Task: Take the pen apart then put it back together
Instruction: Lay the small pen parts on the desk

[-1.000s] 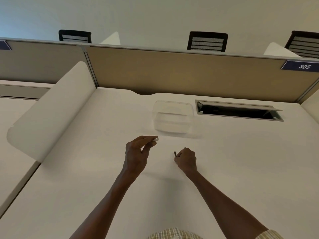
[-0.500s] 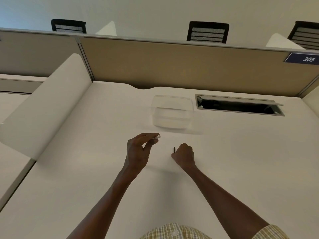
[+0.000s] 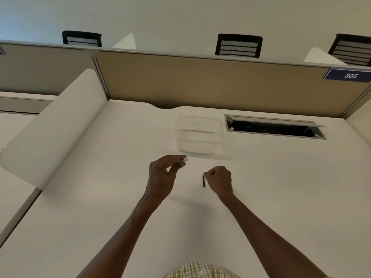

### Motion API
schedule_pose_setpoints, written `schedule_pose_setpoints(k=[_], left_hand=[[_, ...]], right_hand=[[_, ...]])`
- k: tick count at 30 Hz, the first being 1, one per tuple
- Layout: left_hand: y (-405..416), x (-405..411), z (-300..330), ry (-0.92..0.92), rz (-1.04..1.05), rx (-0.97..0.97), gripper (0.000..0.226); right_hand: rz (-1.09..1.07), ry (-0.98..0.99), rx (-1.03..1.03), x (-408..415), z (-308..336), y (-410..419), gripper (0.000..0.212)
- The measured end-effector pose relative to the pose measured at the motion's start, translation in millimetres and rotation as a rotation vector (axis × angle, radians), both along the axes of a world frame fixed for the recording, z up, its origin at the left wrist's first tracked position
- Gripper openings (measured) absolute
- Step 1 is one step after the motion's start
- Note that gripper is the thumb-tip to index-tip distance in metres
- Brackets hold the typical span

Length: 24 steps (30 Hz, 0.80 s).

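A pale bench [image 3: 281,197] carries a clear plastic tub [image 3: 198,135], apparently empty, near its far edge. In front of it the left hand [image 3: 160,177] pinches a small whitish pen piece [image 3: 185,159] between thumb and forefinger, raised just off the surface. The right hand [image 3: 219,180], well apart from the left, is closed in a loose fist, its grip pinching a short dark pen piece [image 3: 204,181] that hangs downward. The pen thus appears separated; reassembly seems still to come.
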State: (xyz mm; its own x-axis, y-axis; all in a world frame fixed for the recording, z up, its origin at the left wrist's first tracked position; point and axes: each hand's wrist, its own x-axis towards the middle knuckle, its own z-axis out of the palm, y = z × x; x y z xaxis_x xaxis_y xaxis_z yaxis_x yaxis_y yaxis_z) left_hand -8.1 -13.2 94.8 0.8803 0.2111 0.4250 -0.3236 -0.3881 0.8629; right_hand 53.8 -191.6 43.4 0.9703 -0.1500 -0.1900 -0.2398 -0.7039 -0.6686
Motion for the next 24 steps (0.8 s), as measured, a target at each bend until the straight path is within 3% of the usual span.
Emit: schedule_pose_setpoints(k=[5,9,16,19,24], left_hand=[[-4,4,8,-0.028,-0.013,-0.003,0.024],[-8,5,15,-0.049,-0.02,0.0,0.024],[-23,4,32,-0.016,-0.065,-0.085,0.022],[-30,1,39,0.042,-0.093,-0.213,0.024],[-33,-1,48,0.052,-0.09,-0.265,0.023]], right_hand=[[-0.075,-0.028,0.337,4,19,-9,0.014],[0.024,0.046,0.53,2,33,-13,0.012],[0.184,0.516,1.08,-12,50,10,0.042],[0.238,0.619,1.247,-16,50,21,0.048],[0.108,0.603,1.526,-16,55,31,0.023]])
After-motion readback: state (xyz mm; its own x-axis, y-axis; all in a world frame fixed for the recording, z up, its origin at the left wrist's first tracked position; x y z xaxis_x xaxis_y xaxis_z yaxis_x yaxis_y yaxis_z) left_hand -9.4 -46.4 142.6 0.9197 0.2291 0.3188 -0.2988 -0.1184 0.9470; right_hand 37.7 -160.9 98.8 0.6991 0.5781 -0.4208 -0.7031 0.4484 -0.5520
